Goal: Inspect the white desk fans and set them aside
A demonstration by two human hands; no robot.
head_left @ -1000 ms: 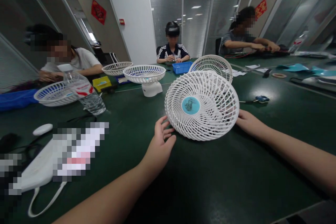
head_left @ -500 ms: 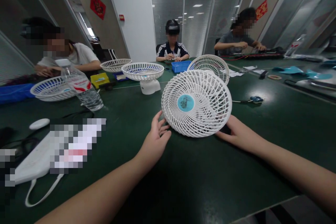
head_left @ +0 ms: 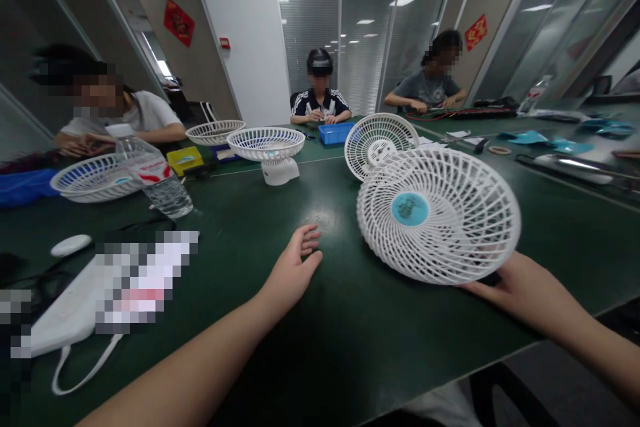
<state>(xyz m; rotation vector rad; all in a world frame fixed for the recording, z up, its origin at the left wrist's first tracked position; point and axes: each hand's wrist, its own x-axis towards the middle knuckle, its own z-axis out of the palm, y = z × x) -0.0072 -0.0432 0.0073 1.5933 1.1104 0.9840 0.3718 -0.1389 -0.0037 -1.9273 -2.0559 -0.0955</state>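
A white fan guard with a round blue centre badge tilts up from the green table, its lower edge near the table's front right. My right hand grips it from behind and below; its fingers are mostly hidden by the grille. My left hand rests on the table to the left of the guard, fingers spread, holding nothing and apart from the guard.
A second white guard stands just behind the held one. A white fan on its base, more grilles, a water bottle, a blue bin and a white pouch lie left. Three people sit at the far side.
The guard has moved to the right and nearer the table's front edge with my right hand. My left hand has come off its rim and now lies flat on the table.
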